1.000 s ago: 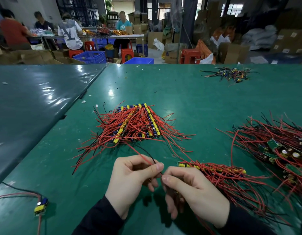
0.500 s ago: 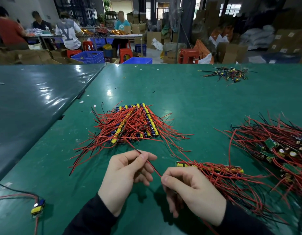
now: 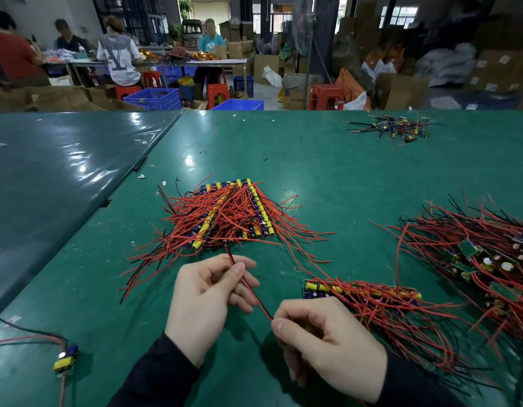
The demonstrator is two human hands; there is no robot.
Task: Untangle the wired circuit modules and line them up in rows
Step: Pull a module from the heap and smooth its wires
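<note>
- Two batches look lined up: stacked rows [image 3: 231, 212] mid-table, single row [image 3: 363, 290] beside right hand.
- Tangled pile [image 3: 483, 259] far right, unsorted; lone module [image 3: 65, 359] near left.
- Left hand [image 3: 207, 301] pinches red wire [image 3: 251, 292]; right hand [image 3: 327, 348] pinches its other end.
- Wire spans between hands, running up toward stacked rows.

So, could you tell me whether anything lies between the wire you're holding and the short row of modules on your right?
Nothing visible does. The red wire runs between the left hand and right hand, and only bare green table separates it from the near row of modules.
</note>
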